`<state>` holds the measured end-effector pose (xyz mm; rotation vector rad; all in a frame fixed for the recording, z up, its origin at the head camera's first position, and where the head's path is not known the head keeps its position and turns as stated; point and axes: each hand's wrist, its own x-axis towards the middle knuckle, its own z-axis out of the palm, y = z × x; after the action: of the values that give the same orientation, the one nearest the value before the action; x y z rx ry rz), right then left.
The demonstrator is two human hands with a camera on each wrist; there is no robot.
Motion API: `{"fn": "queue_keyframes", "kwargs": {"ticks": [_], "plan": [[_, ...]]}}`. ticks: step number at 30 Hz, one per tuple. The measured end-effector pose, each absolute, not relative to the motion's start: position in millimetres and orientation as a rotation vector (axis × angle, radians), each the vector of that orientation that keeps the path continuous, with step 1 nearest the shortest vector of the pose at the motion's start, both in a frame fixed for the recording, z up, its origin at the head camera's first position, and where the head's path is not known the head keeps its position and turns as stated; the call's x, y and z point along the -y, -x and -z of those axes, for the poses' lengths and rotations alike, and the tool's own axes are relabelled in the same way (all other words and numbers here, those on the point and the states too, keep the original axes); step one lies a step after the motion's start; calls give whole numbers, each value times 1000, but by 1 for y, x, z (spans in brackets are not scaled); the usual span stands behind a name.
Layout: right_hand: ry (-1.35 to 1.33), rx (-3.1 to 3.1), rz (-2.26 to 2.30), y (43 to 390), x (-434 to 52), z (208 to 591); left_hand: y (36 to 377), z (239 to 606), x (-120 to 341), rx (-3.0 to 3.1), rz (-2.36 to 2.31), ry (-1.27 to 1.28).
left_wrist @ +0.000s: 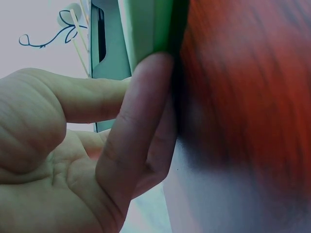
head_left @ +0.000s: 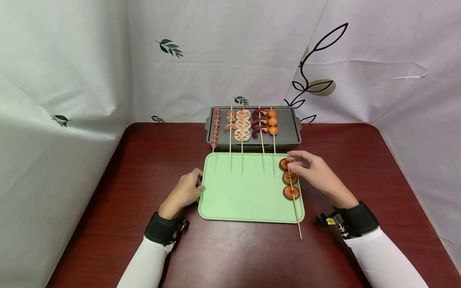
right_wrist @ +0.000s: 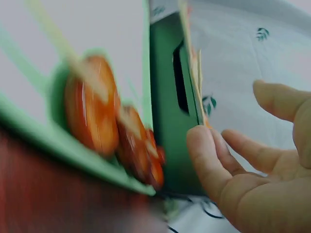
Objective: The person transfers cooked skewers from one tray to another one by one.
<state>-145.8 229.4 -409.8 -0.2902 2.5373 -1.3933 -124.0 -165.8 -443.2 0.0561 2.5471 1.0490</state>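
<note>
A light green tray point(head_left: 245, 200) lies in the middle of the dark red table. Along its right side rests a wooden skewer point(head_left: 291, 179) with three orange-brown round slices, its stick end poking over the tray's near edge. My right hand point(head_left: 293, 162) hovers at the skewer's far slice with relaxed, spread fingers; the right wrist view shows the fingers point(right_wrist: 206, 155) apart from the slices point(right_wrist: 95, 116), gripping nothing. My left hand point(head_left: 196, 184) rests at the tray's left edge, one fingertip point(left_wrist: 153, 73) pressing on the green rim point(left_wrist: 155, 24).
Behind the green tray stands a dark grey grill pan point(head_left: 288, 130) holding several loaded skewers point(head_left: 243, 126) whose sticks reach over onto the tray. White patterned cloth walls the table at the back and sides. Bare tabletop point(head_left: 360, 160) lies on both sides.
</note>
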Motion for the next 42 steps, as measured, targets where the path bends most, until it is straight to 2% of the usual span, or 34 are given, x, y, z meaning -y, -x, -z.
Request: {"fn": "queue_keyframes", "kwargs": {"ticks": [3,19,42], "plan": [[264,-2341,1554,151,-225,415,124,444,166,-2547,-1046,-56],[67,-1930,1820,174,-204,417,124,442,166,-2554,-1051,-60],[24,-1963,1763,188,-197,423,122,442,165,-2562,-1058,-70]]}}
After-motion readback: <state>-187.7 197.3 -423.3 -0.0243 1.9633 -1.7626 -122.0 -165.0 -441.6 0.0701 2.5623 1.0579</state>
